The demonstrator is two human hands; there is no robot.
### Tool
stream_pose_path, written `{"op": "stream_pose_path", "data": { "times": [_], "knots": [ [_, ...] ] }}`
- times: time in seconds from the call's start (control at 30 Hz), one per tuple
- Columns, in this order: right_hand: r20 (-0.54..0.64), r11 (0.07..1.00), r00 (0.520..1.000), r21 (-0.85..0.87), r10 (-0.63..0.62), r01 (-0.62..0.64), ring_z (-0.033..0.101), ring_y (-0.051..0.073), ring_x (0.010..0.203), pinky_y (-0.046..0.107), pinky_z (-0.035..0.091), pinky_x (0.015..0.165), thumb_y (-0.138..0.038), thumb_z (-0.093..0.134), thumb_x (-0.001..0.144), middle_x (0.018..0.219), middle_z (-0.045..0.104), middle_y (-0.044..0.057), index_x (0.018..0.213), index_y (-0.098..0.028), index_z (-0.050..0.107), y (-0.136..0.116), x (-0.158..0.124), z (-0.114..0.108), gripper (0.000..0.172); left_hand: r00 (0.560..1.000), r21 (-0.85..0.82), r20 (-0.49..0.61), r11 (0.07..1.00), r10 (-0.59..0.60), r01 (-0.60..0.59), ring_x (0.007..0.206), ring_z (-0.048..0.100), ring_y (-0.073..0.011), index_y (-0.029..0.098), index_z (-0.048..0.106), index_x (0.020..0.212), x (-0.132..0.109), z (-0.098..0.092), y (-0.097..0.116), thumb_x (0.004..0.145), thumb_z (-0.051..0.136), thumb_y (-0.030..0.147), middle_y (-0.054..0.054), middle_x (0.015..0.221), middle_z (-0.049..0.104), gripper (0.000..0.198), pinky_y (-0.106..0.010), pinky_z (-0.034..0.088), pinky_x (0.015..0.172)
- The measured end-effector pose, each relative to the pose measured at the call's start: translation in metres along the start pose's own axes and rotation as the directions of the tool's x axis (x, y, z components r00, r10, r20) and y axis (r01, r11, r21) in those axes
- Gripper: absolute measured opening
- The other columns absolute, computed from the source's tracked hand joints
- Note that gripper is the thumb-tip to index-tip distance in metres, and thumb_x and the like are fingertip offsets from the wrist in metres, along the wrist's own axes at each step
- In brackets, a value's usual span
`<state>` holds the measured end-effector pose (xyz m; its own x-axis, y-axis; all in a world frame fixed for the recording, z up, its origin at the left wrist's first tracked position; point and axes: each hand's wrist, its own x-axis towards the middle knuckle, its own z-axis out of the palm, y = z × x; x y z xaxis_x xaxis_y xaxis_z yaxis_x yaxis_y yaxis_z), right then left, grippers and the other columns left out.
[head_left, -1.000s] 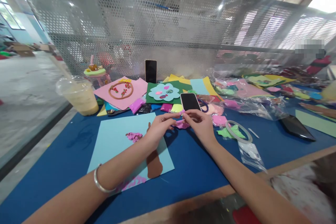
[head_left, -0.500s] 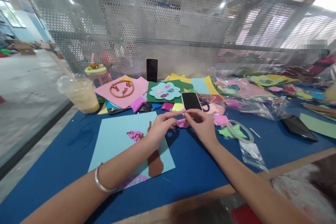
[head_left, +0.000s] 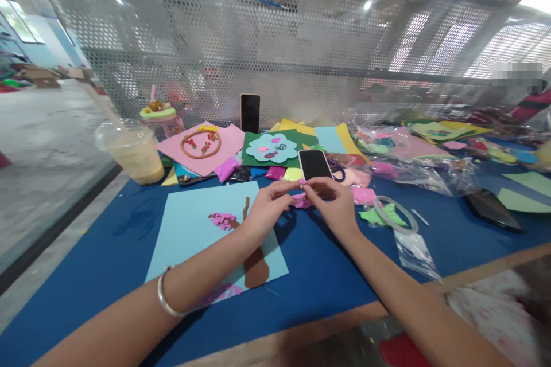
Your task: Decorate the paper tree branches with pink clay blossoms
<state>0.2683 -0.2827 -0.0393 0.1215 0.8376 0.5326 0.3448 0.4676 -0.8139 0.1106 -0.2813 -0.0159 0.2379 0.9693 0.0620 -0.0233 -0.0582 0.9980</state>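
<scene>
Between the fingertips of my left hand (head_left: 270,209) and my right hand (head_left: 333,206), a small bit of pink modelling clay (head_left: 302,182) is pinched. Both hands are closed, thumbs bent toward the forefingers. Just below the fingertips shows a larger pink clay lump (head_left: 302,201); whether it lies on the table or is held I cannot tell. Partly under my left forearm lies a light blue sheet (head_left: 185,223) with a brown tree trunk (head_left: 257,269). Small purple-pink clay pieces (head_left: 222,220) cluster on one branch, and more line the sheet's lower edge.
A white-framed phone (head_left: 315,165) lies just beyond my hands. Right of them are a clear ring (head_left: 398,223) over green clay (head_left: 379,215) and a dark phone-like object (head_left: 491,209). A drink cup (head_left: 138,157) stands at left. Decorated sheets (head_left: 235,140) and clay packets line the back.
The camera view has shifted very slightly. Both hands stay in nearly the same place, fingertips still together on the small clay bit.
</scene>
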Motion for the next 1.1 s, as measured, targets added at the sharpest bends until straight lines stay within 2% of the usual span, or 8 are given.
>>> {"op": "stream_pose_path", "data": {
  "times": [0.2,0.37,0.6,0.73,0.83,1.1],
  "knots": [
    [-0.006,0.995,0.998,0.070,0.067,-0.066,0.066,0.020,0.063,0.031,0.054,0.057,-0.039,0.070,0.074,0.079,0.070,0.006,0.084,-0.019,0.067,0.000,0.000,0.001,0.023,0.999,0.028,0.032,0.999,0.024,-0.025,0.081,0.059,-0.0151,0.025,0.072,0.102,-0.003,0.000,0.002,0.069,0.052,0.012,-0.003,0.109,0.066,0.041,-0.023,0.047,0.063],
    [0.018,0.998,0.998,0.040,0.053,-0.053,0.067,0.021,0.066,0.033,0.055,0.060,-0.040,0.068,0.075,0.083,0.071,0.007,0.088,-0.018,0.069,0.001,0.000,0.001,0.025,0.999,0.040,0.045,0.999,0.027,-0.029,0.080,0.057,-0.0145,0.026,0.071,0.106,-0.006,0.001,0.006,0.070,0.053,0.010,-0.003,0.110,0.063,0.044,-0.023,0.046,0.062],
    [0.001,1.000,1.000,0.019,0.023,-0.023,0.065,0.020,0.066,0.032,0.054,0.059,-0.039,0.068,0.076,0.079,0.070,0.006,0.085,-0.020,0.070,0.001,0.000,0.000,0.021,0.994,0.170,0.061,0.980,0.092,-0.101,0.084,0.056,-0.0147,0.026,0.068,0.112,-0.010,0.004,0.009,0.072,0.052,0.008,-0.004,0.110,0.060,0.046,-0.024,0.047,0.069],
    [-0.012,0.999,0.999,0.022,0.040,-0.040,0.064,0.019,0.060,0.031,0.053,0.056,-0.041,0.069,0.074,0.074,0.069,0.005,0.082,-0.019,0.070,0.002,0.000,0.000,0.023,0.996,0.259,0.024,0.962,0.086,-0.089,0.081,0.057,-0.0137,0.024,0.067,0.113,-0.012,0.004,0.010,0.072,0.047,0.004,-0.004,0.109,0.060,0.050,-0.025,0.048,0.071],
    [-0.017,0.996,0.997,0.052,0.070,-0.069,0.064,0.019,0.060,0.031,0.053,0.056,-0.042,0.070,0.073,0.074,0.070,0.006,0.081,-0.019,0.070,0.003,0.001,0.001,0.024,0.996,0.256,-0.007,0.963,0.091,-0.086,0.084,0.058,-0.0148,0.023,0.067,0.112,-0.012,0.004,0.011,0.072,0.046,0.002,-0.005,0.110,0.060,0.051,-0.026,0.048,0.074],
    [-0.005,0.993,0.996,0.082,0.089,-0.088,0.066,0.021,0.066,0.032,0.054,0.058,-0.040,0.071,0.072,0.078,0.071,0.007,0.082,-0.019,0.070,0.004,0.001,0.000,0.023,0.989,0.260,0.024,0.955,0.144,-0.145,0.086,0.059,-0.0152,0.024,0.069,0.109,-0.012,0.002,0.011,0.072,0.043,0.001,-0.004,0.104,0.063,0.050,-0.026,0.047,0.074]
  ]
}}
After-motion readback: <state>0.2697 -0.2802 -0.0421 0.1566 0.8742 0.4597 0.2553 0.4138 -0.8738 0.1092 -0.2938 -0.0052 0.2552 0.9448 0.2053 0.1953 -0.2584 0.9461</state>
